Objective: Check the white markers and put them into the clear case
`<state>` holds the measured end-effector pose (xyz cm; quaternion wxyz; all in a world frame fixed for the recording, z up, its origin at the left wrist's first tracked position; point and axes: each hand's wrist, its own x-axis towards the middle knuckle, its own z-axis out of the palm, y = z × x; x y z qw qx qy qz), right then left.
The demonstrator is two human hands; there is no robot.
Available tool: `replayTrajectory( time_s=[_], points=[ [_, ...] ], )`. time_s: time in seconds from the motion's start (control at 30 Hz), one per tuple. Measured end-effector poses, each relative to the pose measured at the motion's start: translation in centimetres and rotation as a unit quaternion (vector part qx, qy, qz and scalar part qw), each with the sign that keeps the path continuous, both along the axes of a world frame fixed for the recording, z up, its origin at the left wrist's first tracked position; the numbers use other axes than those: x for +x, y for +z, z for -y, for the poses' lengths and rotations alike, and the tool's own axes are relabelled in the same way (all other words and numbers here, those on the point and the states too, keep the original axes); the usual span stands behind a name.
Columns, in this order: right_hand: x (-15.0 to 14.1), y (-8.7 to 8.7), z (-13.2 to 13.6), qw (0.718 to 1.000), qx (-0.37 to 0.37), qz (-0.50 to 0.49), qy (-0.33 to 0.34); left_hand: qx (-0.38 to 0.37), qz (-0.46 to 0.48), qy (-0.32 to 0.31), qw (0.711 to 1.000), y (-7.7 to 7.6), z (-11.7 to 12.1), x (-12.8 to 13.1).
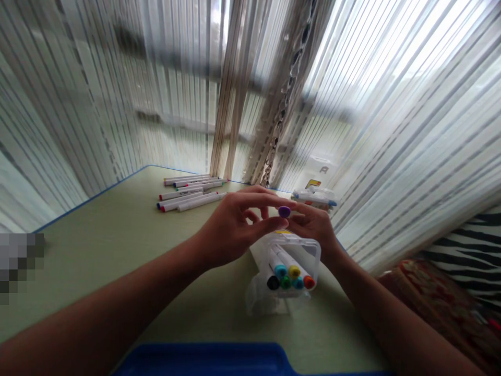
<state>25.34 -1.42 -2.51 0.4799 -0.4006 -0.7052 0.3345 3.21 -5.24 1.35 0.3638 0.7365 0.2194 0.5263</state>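
My left hand pinches the purple end of a marker between thumb and fingers. The marker's body points away from me and is mostly hidden. From the other side, my right hand closes its fingers around the same marker, just behind the purple end; its grip is partly covered. Right below both hands is a clear plastic case, its open end facing me. Several white markers lie in it, showing blue, yellow, green, black and orange ends. A clear flap hangs at the case's near left.
Several white markers lie loose at the table's back left. Behind my right hand stands another clear container. A blue tray-like edge is at the front of the green table. String curtains hang behind; patterned fabric is at right.
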Motion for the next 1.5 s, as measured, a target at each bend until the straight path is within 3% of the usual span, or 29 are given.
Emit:
replayTrajectory(
  time_s=[0.27,0.57,1.0,1.23,1.5],
  points=[
    [0.1,-0.1,0.0,1.0,0.008,0.023,-0.006,0.017,-0.012,0.004,1.0,-0.1,0.1,0.0],
    [-0.3,0.5,0.6,0.999,-0.033,0.019,0.01,-0.039,0.049,0.038,0.997,0.5,-0.2,0.0],
    [-0.2,0.5,0.2,1.0,-0.004,0.015,-0.008,-0.019,0.066,0.085,0.994,0.4,-0.5,-0.2],
    [-0.2,1.6,0.3,0.998,-0.005,-0.054,0.009,-0.044,0.093,0.149,0.983,0.1,-2.2,-1.4],
    [0.3,1.9,0.0,0.986,-0.051,-0.161,0.005,-0.12,0.1,0.134,0.979,-0.7,-3.2,-1.9]
  ],
)
